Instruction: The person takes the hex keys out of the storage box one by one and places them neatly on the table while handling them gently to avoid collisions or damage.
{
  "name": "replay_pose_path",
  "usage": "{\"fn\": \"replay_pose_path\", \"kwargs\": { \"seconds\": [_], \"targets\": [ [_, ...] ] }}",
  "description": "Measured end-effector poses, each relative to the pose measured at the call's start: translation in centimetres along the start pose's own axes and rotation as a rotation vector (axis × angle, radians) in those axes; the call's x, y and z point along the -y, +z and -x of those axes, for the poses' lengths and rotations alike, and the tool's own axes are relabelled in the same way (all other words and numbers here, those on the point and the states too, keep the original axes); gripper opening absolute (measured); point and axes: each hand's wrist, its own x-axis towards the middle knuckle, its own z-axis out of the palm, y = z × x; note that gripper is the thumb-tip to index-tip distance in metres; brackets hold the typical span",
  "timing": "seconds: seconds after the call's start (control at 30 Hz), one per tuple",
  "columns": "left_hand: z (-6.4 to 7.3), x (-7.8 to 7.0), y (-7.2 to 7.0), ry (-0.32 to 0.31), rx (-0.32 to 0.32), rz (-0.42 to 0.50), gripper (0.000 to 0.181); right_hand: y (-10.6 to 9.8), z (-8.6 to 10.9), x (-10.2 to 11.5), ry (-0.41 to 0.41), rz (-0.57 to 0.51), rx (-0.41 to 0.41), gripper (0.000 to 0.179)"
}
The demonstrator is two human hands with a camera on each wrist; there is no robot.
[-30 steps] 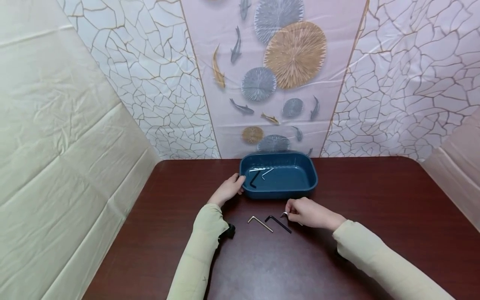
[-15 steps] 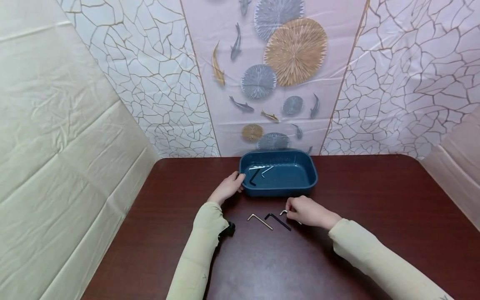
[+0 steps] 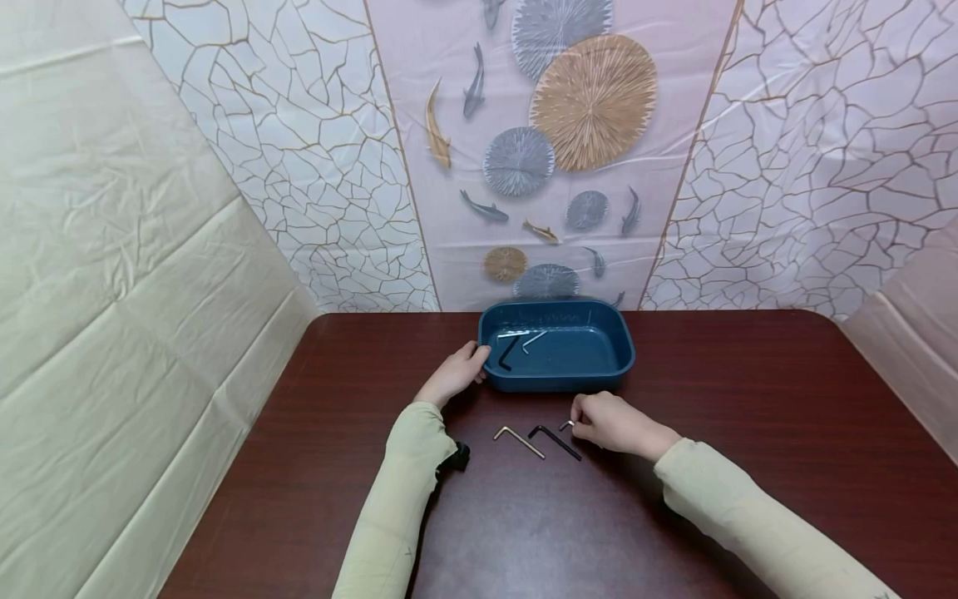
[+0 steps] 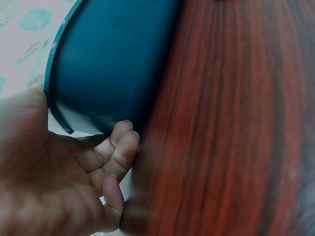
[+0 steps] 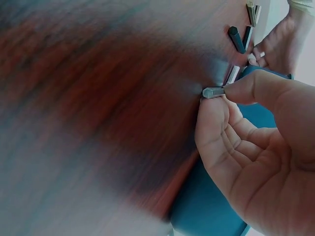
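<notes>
My left hand [image 3: 453, 374] grips the left end of a blue tray [image 3: 557, 385], thumb at the rim. In the left wrist view its fingers curl against the tray's [image 4: 108, 59] outer wall. In front of the tray, my right hand [image 3: 617, 423] pinches a silver hex key [image 5: 214, 92] between thumb and index finger. The key's short bent end shows past the fingertips in the head view; the hand hides much of the rest. Just left of that hand lie a black hex key [image 3: 557, 443] and a brass-coloured hex key [image 3: 521, 442] on the table.
Inside the tray, toward its left end, lie a black hex key [image 3: 508, 353] and a silver hex key [image 3: 534, 342]. A thin pale bar shows near them. The dark red-brown table [image 3: 494, 532] meets a patterned cloth wall [image 3: 554, 191] behind the tray.
The right hand has stayed nearly in place; the silver hex key has shifted slightly in its pinch, its long end no longer showing below the hand. The left hand and tray look unchanged.
</notes>
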Motion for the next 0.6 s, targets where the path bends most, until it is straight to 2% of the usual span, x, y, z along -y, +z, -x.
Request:
{"fn": "replay_pose_path", "kwargs": {
  "seconds": [0.43,0.6],
  "targets": [
    [-0.2,0.07,0.02,0.002,0.008,0.002,0.049,-0.01,0.06,-0.16,0.035,-0.028,0.018,0.004],
    [-0.05,0.05,0.05,0.002,0.003,0.001,0.048,0.04,0.09,-0.22,0.023,-0.034,0.018,0.005]
  ]
}}
